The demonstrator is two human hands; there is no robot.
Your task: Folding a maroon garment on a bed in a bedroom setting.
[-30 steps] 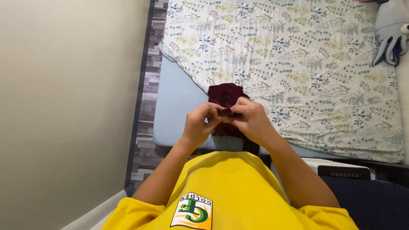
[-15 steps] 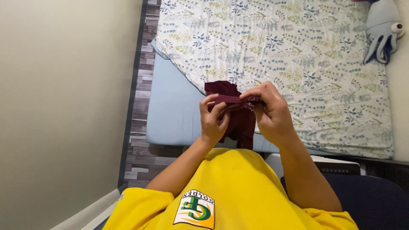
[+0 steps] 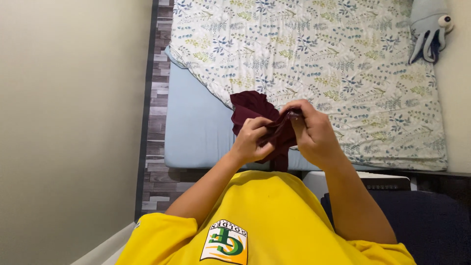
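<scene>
Both hands hold a dark red cloth (image 3: 255, 110) up in front of the chest, above the near edge of a bed. The left hand (image 3: 251, 140) is curled shut on a fold of it, and the right hand (image 3: 314, 132) pinches its top edge between thumb and fingers. The hands cover much of the cloth, so its shape is hard to make out. Beyond it lie a leaf-patterned blanket (image 3: 319, 54) and a light blue sheet (image 3: 196, 122). A blue plush squid (image 3: 428, 24) is cut off at the top corner.
</scene>
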